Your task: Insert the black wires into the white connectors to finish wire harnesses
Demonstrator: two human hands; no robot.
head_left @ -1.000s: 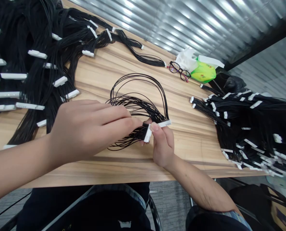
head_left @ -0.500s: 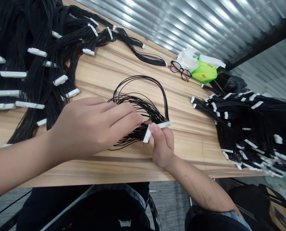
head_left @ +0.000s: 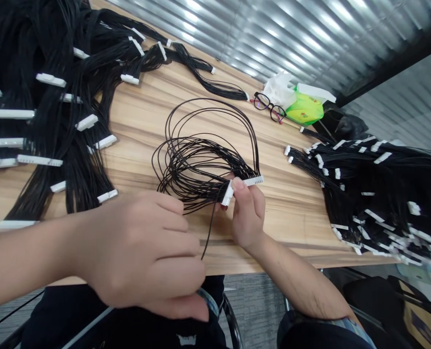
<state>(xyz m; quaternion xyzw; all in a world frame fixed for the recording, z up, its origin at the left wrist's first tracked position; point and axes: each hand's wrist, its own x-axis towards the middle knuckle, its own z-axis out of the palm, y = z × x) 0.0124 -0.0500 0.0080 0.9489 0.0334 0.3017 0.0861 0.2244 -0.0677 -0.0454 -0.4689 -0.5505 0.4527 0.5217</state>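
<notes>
Left hand now lower, black wire drawn toward it

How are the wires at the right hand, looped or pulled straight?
Mostly looped: the black wires bend round in wide curves beside the right hand, which pinches their white plugs.

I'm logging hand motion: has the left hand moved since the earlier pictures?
Yes: the left hand has moved down the view and now covers part of the near table edge.
</notes>
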